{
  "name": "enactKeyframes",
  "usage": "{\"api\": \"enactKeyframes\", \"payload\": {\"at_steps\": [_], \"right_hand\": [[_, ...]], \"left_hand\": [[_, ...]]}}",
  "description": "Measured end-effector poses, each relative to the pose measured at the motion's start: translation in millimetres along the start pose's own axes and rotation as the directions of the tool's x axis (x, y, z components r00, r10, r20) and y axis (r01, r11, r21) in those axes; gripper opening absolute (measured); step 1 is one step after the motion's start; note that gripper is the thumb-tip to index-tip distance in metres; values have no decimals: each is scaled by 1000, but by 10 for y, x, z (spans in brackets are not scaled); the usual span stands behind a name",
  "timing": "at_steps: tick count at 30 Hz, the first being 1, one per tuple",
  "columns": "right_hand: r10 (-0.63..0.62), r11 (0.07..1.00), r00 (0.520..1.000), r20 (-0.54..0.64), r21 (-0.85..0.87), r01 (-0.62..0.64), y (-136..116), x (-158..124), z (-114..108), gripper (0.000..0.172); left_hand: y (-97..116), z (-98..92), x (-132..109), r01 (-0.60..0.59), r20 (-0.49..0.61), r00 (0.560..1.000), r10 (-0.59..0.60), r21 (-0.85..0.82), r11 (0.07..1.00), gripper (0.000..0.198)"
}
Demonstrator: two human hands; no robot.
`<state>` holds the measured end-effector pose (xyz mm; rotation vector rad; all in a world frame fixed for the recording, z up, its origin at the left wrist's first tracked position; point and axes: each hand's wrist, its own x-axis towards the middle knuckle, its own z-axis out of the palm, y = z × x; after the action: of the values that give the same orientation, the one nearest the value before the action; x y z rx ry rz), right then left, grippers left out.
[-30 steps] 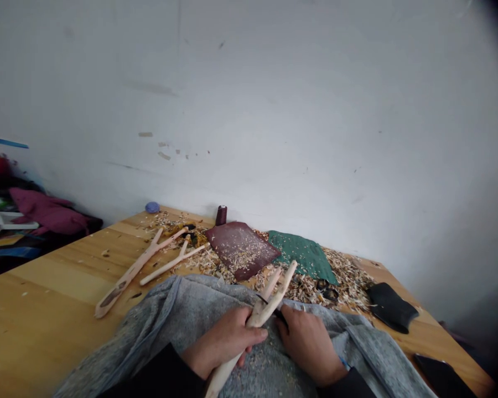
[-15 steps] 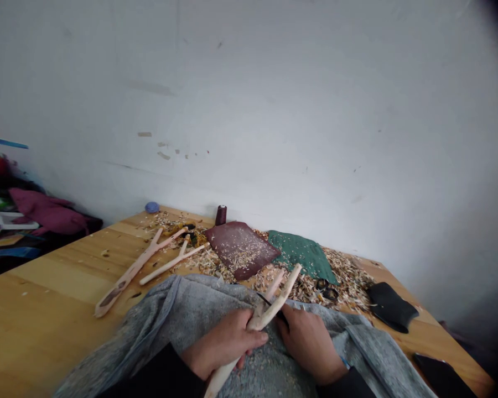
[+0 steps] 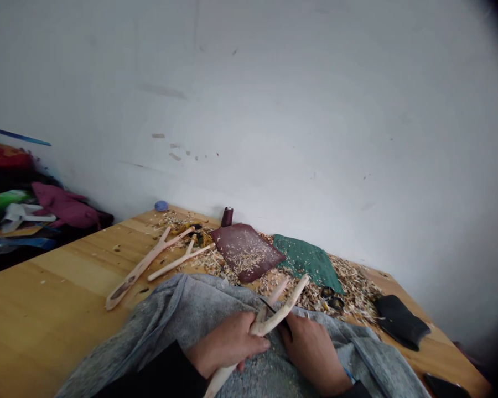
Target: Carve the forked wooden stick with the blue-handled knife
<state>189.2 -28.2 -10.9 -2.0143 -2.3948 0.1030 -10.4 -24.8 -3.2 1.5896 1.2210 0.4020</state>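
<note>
My left hand [image 3: 228, 344] is wrapped round the handle of a peeled, pale forked stick [image 3: 288, 307], just below its fork. The two prongs point up and away from me. In my right hand [image 3: 312, 349] is a knife [image 3: 268, 304], its handle mostly hidden by my fingers. The thin dark blade passes behind the nearer prong and shows in the gap of the fork, close to the farther prong. A grey cloth [image 3: 166, 323] dusted with fine shavings lies beneath both hands.
On the wooden table [image 3: 37, 315], two more forked sticks lie at left, one larger [image 3: 139, 269], one smaller [image 3: 178, 262]. Beyond are maroon [image 3: 249, 249] and green [image 3: 305, 257] sheets, a thread spool [image 3: 227, 216] and many wood shavings [image 3: 359, 284]. A black curved piece [image 3: 401, 320] and dark flat object [image 3: 444, 386] sit right.
The whole view has shifted, so things appear slightly farther right. Both hands keep their hold, and the knife stays at the fork, with little visible movement along the stick.
</note>
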Motion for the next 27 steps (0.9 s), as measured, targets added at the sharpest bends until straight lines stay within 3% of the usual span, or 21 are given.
{"api": "enactKeyframes", "payload": {"at_steps": [6,19,27], "right_hand": [[-22,999,1000,-7,25,22,9,0,12,29],[-56,998,998,12,33,56,22,-7,6,28],[112,992,993,-29,-47,-113,118,19,-39,33]], "left_hand": [[22,-17,-9,47,34,998,-45,-47,998,18],[9,-5,1,24,14,1000,-23,-39,999,20],[-6,7,-15,-22,-3,1000,22,-77,997,17]]}}
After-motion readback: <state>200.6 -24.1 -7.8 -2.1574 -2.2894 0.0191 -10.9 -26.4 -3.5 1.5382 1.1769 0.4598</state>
